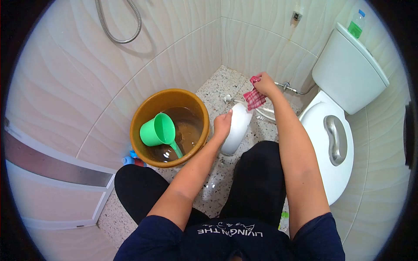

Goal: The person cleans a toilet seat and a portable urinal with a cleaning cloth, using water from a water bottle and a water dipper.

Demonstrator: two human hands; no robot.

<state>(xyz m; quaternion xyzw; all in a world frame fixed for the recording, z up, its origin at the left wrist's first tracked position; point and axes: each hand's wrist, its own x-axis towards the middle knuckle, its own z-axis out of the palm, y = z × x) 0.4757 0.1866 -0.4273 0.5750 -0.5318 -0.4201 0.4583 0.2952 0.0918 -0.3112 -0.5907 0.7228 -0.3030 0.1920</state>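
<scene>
My left hand (223,125) is closed on the near side of a smooth white rounded object (237,130), long and curved, held tilted over the floor; its kind does not show. Bunched in my right hand (264,85) is a red-and-white checked cloth (254,99), which hangs down by the upper end of the white object. Left of my left hand stands a brown basin (138,154) with water in it. A green dipper (151,132) floats there on its side, handle toward me.
To the right is a white toilet (315,130) with its lid down and a bottle of green liquid (356,25) on the tank. A white hose (266,114) and a spray head (227,98) lie on the speckled floor (213,87). Blue bottles (128,160) stand behind the basin.
</scene>
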